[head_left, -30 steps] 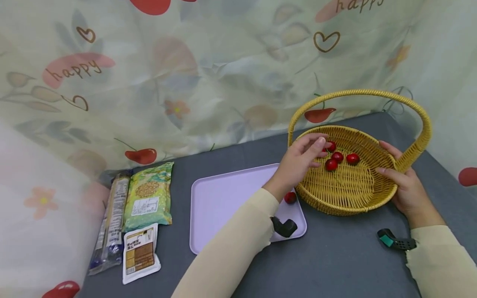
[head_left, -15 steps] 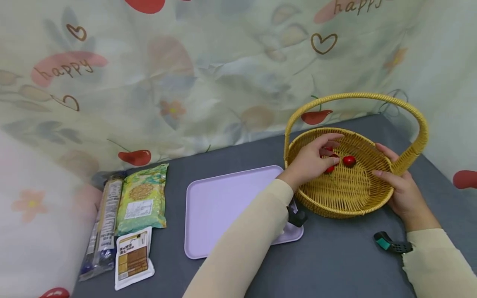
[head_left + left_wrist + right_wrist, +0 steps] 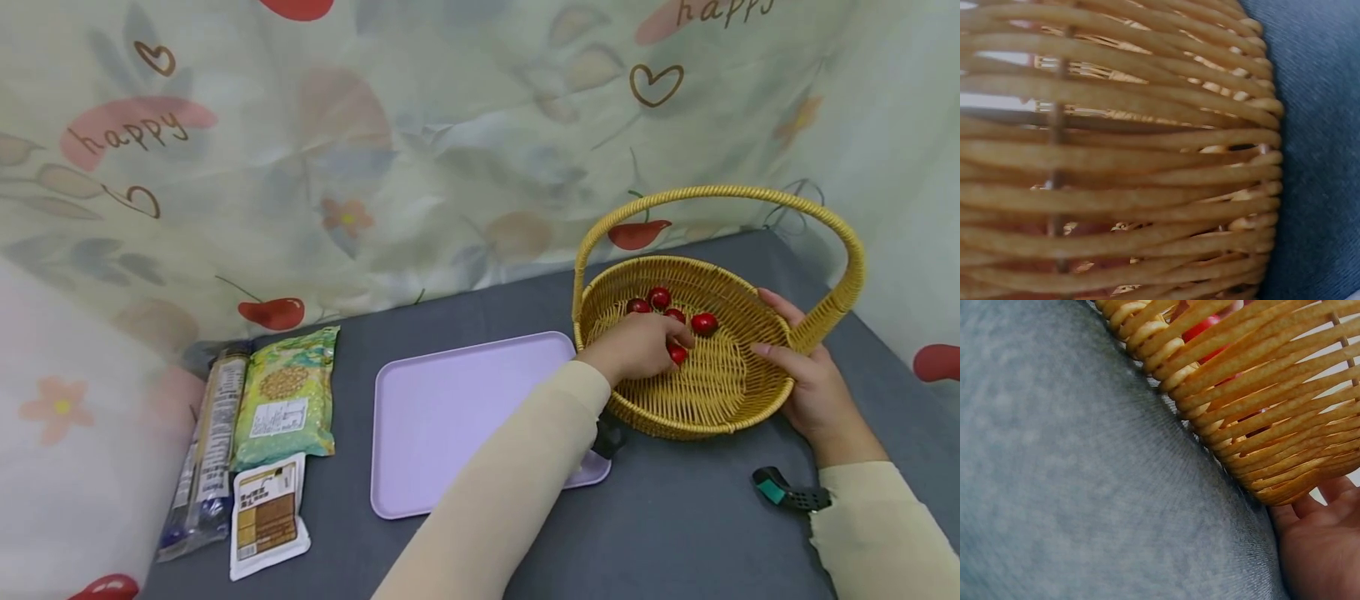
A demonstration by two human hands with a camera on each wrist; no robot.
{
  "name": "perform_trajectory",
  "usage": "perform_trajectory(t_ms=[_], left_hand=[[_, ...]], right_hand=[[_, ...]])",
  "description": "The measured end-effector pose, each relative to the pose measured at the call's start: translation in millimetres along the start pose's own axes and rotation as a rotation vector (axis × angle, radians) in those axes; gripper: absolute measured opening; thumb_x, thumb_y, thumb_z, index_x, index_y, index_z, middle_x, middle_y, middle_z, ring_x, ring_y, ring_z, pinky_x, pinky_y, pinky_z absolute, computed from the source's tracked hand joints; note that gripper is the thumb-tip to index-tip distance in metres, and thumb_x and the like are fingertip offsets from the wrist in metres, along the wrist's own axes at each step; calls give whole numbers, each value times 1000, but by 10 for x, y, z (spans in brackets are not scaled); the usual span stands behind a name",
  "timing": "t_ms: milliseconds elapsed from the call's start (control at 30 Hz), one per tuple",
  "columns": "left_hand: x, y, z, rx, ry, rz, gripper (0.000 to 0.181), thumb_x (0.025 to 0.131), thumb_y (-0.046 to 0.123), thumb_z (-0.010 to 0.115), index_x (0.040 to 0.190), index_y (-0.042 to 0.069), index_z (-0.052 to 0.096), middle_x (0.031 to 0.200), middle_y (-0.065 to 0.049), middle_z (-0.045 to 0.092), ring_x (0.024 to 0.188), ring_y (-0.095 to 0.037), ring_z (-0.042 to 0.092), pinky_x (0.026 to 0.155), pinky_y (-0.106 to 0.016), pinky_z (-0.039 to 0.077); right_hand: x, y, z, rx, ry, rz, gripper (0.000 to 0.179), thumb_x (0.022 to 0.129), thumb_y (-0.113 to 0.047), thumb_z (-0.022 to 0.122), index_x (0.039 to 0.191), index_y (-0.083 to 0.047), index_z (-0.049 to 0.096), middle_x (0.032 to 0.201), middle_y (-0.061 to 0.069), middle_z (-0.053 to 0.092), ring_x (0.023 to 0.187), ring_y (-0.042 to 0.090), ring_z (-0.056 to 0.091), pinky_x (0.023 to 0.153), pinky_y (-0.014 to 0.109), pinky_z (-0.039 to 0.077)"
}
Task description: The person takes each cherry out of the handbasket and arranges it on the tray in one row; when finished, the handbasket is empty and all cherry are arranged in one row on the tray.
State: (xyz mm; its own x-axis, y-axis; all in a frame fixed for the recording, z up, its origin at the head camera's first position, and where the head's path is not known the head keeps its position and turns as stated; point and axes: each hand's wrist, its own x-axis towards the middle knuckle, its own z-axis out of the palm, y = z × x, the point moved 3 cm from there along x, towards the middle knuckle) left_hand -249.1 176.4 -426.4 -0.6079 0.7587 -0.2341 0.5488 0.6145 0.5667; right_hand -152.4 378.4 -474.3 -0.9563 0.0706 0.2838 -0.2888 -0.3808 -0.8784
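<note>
A yellow wicker basket with a tall arched handle stands on the right of the table, several red cherries lying inside. Reaching over its near-left rim, my left hand has its fingers bent down around one cherry and seems to pinch it; the fingertips are partly hidden. My right hand grips the basket's right rim beside the handle's foot, thumb inside. The left wrist view holds only the basket's woven side close up. In the right wrist view, the right palm is against the wicker.
A lilac tray lies left of the basket, its right part behind the left sleeve. Further left are a green-yellow bag, a white-brown pouch and a long clear packet. A patterned curtain hangs behind the grey table.
My left hand has moved from the basket's back left down and toward its middle, closing its fingers on a cherry. The right hand keeps its grip on the rim.
</note>
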Motion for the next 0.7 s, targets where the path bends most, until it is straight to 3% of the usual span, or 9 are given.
perform_trajectory(t_ms=[200,300,400,533,700], left_hand=[[-4,28,41,22,-28,22,21,98,20,86,116,26,79,107,15,68,96,-4,61,84,-17,46],[-11,43,39,12,-35,33,20,100,18,84,117,27,80,108,15,69,96,-4,61,83,-17,47],[-18,68,20,20,-26,87,23,102,15,80,121,27,83,114,15,70,106,-1,59,88,-14,45],[-50,98,-32,-48,46,138,27,105,13,75,128,24,81,123,16,69,116,2,54,94,-12,41],[-156,123,-113,-217,199,142,27,106,15,75,132,23,75,124,16,66,108,2,57,91,-12,44]], right_hand=[[5,-2,6,-4,8,1,69,105,21,38,169,-7,37,162,15,42,141,20,54,97,30,57],[4,-8,4,-8,5,-3,69,105,21,38,169,-5,35,162,15,42,141,20,54,97,31,57],[-1,-8,7,-11,-1,-8,69,106,21,37,169,-5,35,162,15,43,141,20,55,97,31,57],[0,-8,7,-21,-7,-10,68,106,21,37,169,-5,35,162,15,42,141,21,54,97,31,57],[-4,-11,-10,-19,-4,-8,68,106,20,38,170,-5,34,162,16,41,141,21,55,99,31,56]])
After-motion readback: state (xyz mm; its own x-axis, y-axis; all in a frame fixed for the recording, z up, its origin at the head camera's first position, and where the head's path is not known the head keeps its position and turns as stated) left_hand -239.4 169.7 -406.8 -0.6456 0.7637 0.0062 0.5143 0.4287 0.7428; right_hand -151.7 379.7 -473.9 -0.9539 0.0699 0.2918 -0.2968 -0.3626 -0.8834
